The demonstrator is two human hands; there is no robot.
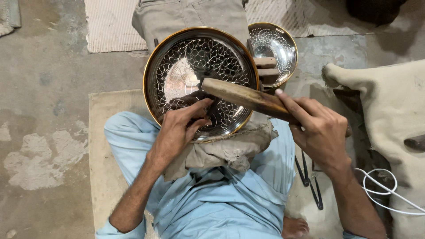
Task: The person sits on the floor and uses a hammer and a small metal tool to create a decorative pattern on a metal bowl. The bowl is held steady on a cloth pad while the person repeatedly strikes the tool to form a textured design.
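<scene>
One head-worn camera looks steeply down, close over the lap and floor (no second view).

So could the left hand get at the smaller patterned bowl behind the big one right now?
Probably not easily: the left hand is pressed on the big plate, which blocks the smaller bowl.

Glossy metal plate [177,66], worn wooden mallet [248,98]

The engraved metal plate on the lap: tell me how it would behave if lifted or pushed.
The plate is polished, so probably slippery to bare fingers. It looks like thin rigid metal, likely stiff and fairly light. Resting on crumpled cloth with only the left hand steadying it, it may tip or slide.
</scene>
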